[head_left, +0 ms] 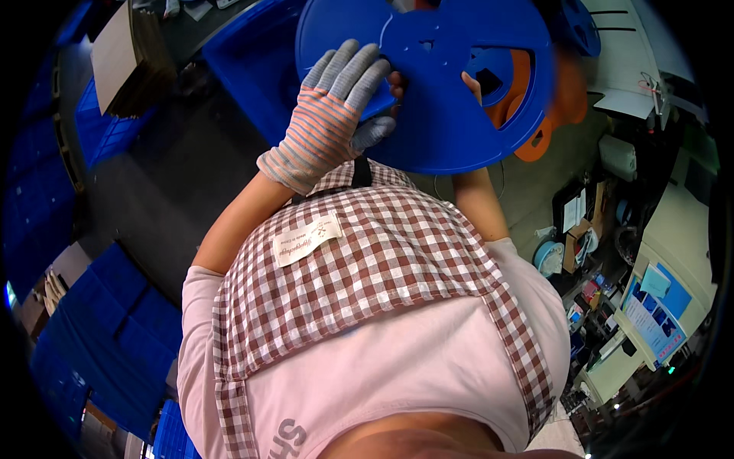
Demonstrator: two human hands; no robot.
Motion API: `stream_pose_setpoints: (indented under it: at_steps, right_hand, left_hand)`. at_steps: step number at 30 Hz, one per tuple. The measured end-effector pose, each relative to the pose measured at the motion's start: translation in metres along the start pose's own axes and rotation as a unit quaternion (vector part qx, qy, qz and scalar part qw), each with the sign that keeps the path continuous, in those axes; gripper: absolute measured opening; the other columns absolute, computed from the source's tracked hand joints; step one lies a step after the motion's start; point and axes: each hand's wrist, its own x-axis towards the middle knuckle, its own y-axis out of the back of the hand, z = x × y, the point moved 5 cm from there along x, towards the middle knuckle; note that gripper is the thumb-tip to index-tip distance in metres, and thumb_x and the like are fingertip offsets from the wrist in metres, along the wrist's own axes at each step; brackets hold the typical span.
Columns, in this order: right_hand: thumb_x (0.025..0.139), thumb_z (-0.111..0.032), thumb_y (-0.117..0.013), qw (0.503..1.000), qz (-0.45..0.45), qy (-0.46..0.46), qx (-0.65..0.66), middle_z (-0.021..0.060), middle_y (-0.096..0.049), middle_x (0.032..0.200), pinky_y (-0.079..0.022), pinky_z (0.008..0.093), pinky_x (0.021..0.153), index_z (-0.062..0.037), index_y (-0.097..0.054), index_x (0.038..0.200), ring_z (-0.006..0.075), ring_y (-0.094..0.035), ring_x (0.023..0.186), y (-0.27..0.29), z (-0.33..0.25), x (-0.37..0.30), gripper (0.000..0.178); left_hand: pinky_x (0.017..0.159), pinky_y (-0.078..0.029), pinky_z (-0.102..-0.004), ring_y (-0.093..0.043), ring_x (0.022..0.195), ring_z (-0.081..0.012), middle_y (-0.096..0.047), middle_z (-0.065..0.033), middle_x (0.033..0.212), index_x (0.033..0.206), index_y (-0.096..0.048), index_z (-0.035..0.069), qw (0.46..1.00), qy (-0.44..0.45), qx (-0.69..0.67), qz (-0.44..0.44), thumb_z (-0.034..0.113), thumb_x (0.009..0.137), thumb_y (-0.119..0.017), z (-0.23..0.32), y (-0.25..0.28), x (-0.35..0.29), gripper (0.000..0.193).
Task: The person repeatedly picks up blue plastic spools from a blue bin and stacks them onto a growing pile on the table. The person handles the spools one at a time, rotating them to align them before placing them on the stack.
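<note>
A large blue reel (440, 130) is held up in front of the checked apron (367, 245). It is grasped by the right hand (472, 87), which is mostly hidden behind it, with the thumb seen through an opening. The gloved left hand (336, 111) is laid over the reel's left side, fingers stretched out; whether anything is clasped in that grip cannot be told. A blue bin (243, 67) is seen to the left, orange reels (524, 151) beyond.
</note>
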Motion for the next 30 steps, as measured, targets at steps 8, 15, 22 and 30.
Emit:
stream_pose_setpoints:
  at_steps: [8, 15, 22, 30]
  right_hand:
    - [0.094, -0.047, -0.045, 0.991, -0.033, -0.032, 0.127, 0.0163, -0.062, 0.128, -0.052, 0.0449, 0.099, -0.0071, -0.053, 0.136, 0.0296, -0.063, 0.116, -0.004, 0.034, -0.001, 0.058]
    - [0.1, -0.036, -0.043, 0.98, -0.144, 0.124, -0.062, 0.0165, -0.064, 0.124, -0.057, 0.0391, 0.093, -0.009, -0.055, 0.133, 0.0264, -0.066, 0.11, -0.009, 0.036, -0.005, 0.044]
    - [0.102, -0.037, -0.041, 0.998, 0.005, -0.039, -0.05, 0.017, -0.061, 0.129, -0.056, 0.0388, 0.095, -0.0083, -0.051, 0.136, 0.0251, -0.065, 0.111, 0.016, 0.051, -0.006, 0.046]
    - [0.1, -0.045, -0.037, 0.991, -0.094, -0.093, 0.035, 0.0216, -0.051, 0.14, -0.052, 0.0425, 0.1, -0.0031, -0.043, 0.143, 0.0286, -0.057, 0.125, 0.03, 0.058, 0.014, 0.061]
  left_hand:
    - [0.12, -0.021, -0.0489, -0.033, 0.145, -0.0293, -0.041, -0.0096, 0.153, 0.141, -0.051, 0.01, 0.991, -0.094, 0.02, -0.095, 0.068, 0.089, -0.045, 0.027, 0.009, -0.035, 0.078]
    - [0.12, -0.022, -0.0496, -0.034, 0.145, -0.0284, -0.043, -0.0102, 0.152, 0.139, -0.052, 0.009, 0.988, -0.107, 0.03, -0.111, 0.07, 0.089, -0.042, 0.026, 0.032, -0.062, 0.079]
    - [0.121, -0.02, -0.0501, -0.031, 0.146, -0.0301, -0.041, -0.0122, 0.152, 0.144, -0.046, 0.009, 0.99, -0.123, 0.017, -0.069, 0.072, 0.088, -0.044, 0.036, 0.023, -0.044, 0.083]
    - [0.12, -0.022, -0.0493, -0.033, 0.145, -0.0305, -0.043, -0.0145, 0.152, 0.14, -0.05, 0.005, 0.982, -0.14, 0.001, -0.123, 0.067, 0.084, -0.054, 0.01, 0.013, -0.06, 0.084]
